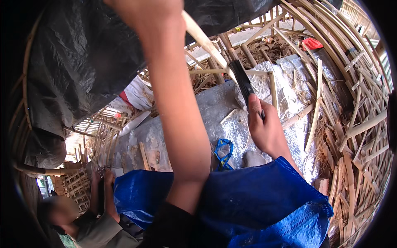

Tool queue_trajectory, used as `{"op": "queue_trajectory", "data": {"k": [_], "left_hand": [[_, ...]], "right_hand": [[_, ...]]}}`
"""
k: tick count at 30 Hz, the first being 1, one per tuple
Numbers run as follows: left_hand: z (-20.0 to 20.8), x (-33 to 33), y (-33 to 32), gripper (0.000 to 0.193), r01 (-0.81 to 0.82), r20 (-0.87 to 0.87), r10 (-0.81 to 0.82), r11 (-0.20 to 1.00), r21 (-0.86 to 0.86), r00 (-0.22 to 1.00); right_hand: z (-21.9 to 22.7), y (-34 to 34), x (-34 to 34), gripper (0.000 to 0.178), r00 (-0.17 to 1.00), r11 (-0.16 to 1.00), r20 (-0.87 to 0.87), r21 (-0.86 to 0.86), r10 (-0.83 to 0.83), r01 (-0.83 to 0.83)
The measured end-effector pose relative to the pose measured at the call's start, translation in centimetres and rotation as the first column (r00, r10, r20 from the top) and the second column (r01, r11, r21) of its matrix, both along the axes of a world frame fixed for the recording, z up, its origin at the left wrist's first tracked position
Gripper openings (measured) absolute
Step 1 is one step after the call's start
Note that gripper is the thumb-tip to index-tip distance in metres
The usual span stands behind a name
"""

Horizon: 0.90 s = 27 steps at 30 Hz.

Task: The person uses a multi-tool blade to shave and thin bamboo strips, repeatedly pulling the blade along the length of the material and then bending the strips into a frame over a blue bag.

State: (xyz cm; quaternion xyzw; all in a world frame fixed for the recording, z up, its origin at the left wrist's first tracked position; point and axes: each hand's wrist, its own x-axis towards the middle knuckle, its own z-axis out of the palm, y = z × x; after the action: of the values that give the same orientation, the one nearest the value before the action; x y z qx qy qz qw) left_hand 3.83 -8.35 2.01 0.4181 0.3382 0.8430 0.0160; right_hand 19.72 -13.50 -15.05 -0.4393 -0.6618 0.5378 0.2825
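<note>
My left arm reaches up across the middle, and my left hand [147, 10] is partly cut off by the upper edge. From beside its wrist a pale bamboo strip [204, 41] slants down to the right; the hand seems closed on it, though its fingers are out of sight. My right hand [264, 128] is wrapped round a black-handled knife [245, 82]. The dark blade points up and left, meeting or crossing the strip's lower end. A blue cloth [264, 190] covers my lap below both hands.
Bundled bamboo strips [351, 136] fill the right side. Silvery sheeting [223, 103] lies ahead, with a blue strap [223, 153] on it. Black plastic sheeting [82, 53] hangs at upper left. At lower left another person [99, 231] sits with raised hands, near a woven bamboo lattice [77, 186].
</note>
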Motion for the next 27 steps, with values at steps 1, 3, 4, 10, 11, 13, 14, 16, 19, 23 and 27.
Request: {"op": "queue_trajectory", "data": {"k": [1,3,4,10,11,13,14,16,19,23,27], "left_hand": [[0.8,-0.3,-0.3,0.045,0.005,0.016,-0.005,1.0,0.012,1.0],[1.2,-1.9,-1.3,0.046,0.169,-0.058,-0.168,0.986,0.009,0.984],[0.8,-2.3,-1.6,0.046,0.213,-0.076,-0.213,0.977,-0.011,0.974],[0.4,2.2,0.1,0.048,0.017,-0.083,-0.011,0.997,0.071,0.996],[0.2,1.5,-1.2,0.048,-0.068,-0.14,0.077,0.996,0.062,0.987],[0.0,-0.6,-3.4,0.04,0.125,-0.161,-0.125,0.992,-0.015,0.979],[-0.1,-1.0,-3.8,0.037,0.2,-0.153,-0.203,0.979,-0.038,0.967],[-0.1,-1.3,-4.0,0.038,-0.04,-0.166,0.02,0.992,-0.119,0.986],[0.5,0.9,-3.1,0.039,-0.092,-0.116,0.078,0.988,-0.122,0.99],[-0.4,1.1,-4.7,0.04,-0.204,-0.079,0.196,0.971,-0.123,0.977],[-0.1,0.3,-4.5,0.04,-0.168,-0.141,0.15,0.978,-0.126,0.979]], "right_hand": [[-1.1,0.8,0.8,0.051,0.997,0.999,0.079,-0.046,-0.025,0.028],[-2.0,0.7,1.2,0.055,0.994,0.987,0.088,-0.142,-0.063,0.075],[-2.0,0.0,0.7,0.055,0.995,0.985,0.086,-0.158,-0.05,0.063],[1.8,-0.9,2.1,0.039,0.96,0.992,-0.273,0.125,0.055,-0.021],[0.7,-1.4,0.2,0.035,0.968,0.978,-0.223,0.194,0.119,-0.075],[-0.6,-2.1,-1.2,0.035,0.957,0.979,-0.245,0.167,0.155,-0.115],[0.2,-2.3,-1.1,0.035,0.971,0.976,-0.181,0.177,0.156,-0.124],[0.5,-2.6,-1.2,0.035,0.981,0.963,-0.125,0.245,0.147,-0.113],[0.4,-1.7,0.2,0.038,1.0,0.949,0.028,0.316,-0.002,-0.007],[-4.8,0.1,-1.4,0.052,0.995,0.995,0.09,0.093,-0.042,0.034],[-3.9,-1.5,-0.6,0.05,0.995,0.997,-0.095,-0.075,0.008,-0.016]]}}
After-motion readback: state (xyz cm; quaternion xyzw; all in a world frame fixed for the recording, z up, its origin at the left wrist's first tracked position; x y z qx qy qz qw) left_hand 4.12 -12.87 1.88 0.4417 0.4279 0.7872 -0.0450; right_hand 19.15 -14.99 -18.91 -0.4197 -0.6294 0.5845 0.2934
